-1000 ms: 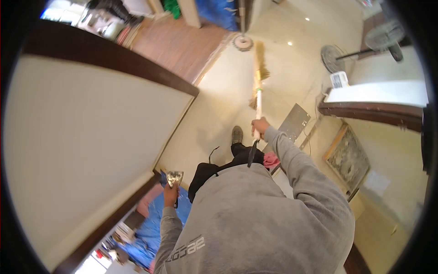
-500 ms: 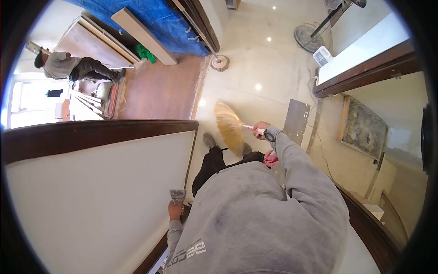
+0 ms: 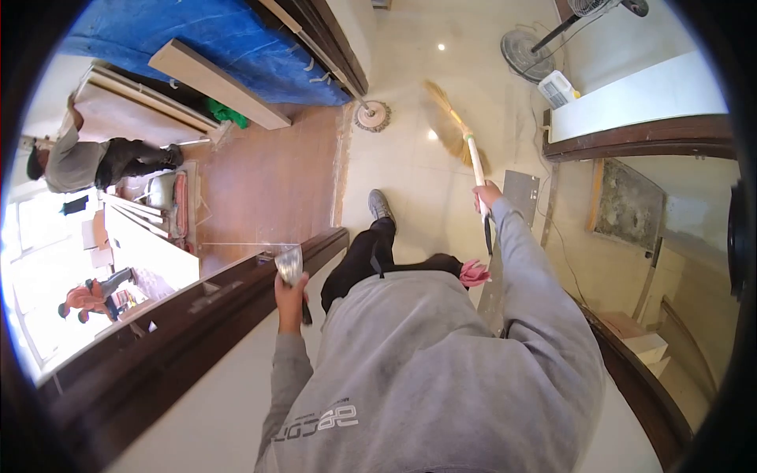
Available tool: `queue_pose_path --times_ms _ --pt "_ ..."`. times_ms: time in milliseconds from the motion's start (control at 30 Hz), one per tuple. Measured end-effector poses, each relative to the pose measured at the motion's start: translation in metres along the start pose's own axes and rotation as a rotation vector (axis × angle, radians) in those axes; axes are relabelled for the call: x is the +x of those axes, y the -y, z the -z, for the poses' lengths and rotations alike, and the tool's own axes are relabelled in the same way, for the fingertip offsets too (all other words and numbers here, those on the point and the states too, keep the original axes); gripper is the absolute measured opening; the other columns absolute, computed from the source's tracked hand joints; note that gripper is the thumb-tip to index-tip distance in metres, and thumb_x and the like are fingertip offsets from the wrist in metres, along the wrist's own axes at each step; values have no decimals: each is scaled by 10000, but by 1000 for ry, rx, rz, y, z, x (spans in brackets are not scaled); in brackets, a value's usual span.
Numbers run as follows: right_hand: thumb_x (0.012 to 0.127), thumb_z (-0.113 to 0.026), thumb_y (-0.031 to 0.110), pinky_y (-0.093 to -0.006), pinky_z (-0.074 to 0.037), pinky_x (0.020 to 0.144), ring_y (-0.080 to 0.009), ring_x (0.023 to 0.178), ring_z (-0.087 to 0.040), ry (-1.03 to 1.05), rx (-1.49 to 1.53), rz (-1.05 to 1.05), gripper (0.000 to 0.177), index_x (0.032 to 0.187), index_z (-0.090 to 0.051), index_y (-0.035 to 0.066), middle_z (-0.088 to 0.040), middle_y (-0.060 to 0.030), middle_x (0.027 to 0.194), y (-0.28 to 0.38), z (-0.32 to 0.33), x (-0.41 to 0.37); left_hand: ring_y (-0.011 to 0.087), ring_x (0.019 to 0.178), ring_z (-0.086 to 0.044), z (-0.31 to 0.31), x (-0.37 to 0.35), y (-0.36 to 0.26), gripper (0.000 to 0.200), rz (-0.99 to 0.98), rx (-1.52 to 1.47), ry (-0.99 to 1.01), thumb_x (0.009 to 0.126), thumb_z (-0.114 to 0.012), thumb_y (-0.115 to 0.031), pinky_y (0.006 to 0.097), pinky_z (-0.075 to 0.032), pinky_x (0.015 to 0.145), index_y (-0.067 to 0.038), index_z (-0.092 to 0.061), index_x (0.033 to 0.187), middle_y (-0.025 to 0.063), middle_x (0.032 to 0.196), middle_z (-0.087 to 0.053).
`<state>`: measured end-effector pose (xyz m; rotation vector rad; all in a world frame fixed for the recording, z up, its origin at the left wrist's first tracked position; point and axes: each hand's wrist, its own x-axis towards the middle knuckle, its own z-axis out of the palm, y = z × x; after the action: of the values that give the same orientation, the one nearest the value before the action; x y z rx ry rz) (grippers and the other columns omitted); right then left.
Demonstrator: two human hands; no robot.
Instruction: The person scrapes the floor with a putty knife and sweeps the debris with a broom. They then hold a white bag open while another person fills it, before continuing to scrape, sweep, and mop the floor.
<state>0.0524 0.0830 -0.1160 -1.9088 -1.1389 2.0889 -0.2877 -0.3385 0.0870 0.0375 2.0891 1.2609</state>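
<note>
My right hand point(image 3: 487, 195) is closed around the pale handle of a broom point(image 3: 475, 158). The broom's straw-coloured bristles point(image 3: 441, 101) point away from me over the tiled floor. On the other side, my left hand point(image 3: 291, 299) grips a putty knife point(image 3: 289, 265), its wide metal blade pointing up past the fingers. That hand is close to the dark wooden door frame point(image 3: 315, 251). A pink cloth point(image 3: 475, 273) hangs at my right hip.
A round-based post point(image 3: 372, 116) stands ahead, left of the broom. Farther right are a fan base point(image 3: 527, 55), a white jug point(image 3: 558, 88) and a grey panel point(image 3: 520, 191) on the floor. Through the doorway are a blue tarp point(image 3: 205, 47), a long board point(image 3: 221, 83) and other people point(image 3: 79, 164).
The broom has swung away from my feet, its bristles now farther forward and right. My left hand has risen with the putty knife. One foot has stepped forward; a co-worker has an arm raised.
</note>
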Motion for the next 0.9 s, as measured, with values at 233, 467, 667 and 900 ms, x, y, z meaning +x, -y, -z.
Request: queue_pose_path --times_ms 233,467,667,900 --pt "916 -528 166 -329 -390 369 -140 435 -423 -5 128 -265 573 1420 -270 251 -440 -24 646 -5 27 -176 117 432 -489 -69 174 -88 398 30 89 139 786 -716 -82 274 -400 382 -20 -489 1107 30 655 -541" --pt "928 -504 142 -259 -358 378 -98 431 -410 24 748 -661 85 941 -422 123 -435 -12 615 -23 34 -284 210 520 -630 -49 285 -25 542 -90 828 242 695 -778 -325 356 -494 464 7 -544 1054 129 722 -644" --pt "890 -474 89 -208 -371 349 -79 408 -435 -98 1335 -874 143 763 -422 50 -381 33 503 -37 6 -171 204 472 -597 -35 299 -55 471 155 927 391 719 -757 -271 359 -477 427 3 -549 1040 114 660 -616" --pt "840 -504 112 -310 -551 625 -182 576 -598 74 1013 -262 62 803 -516 64 -573 -40 681 89 -34 37 140 436 -533 -79 291 -183 533 105 765 288 785 -735 -242 300 -404 377 53 -494 1158 67 630 -577"
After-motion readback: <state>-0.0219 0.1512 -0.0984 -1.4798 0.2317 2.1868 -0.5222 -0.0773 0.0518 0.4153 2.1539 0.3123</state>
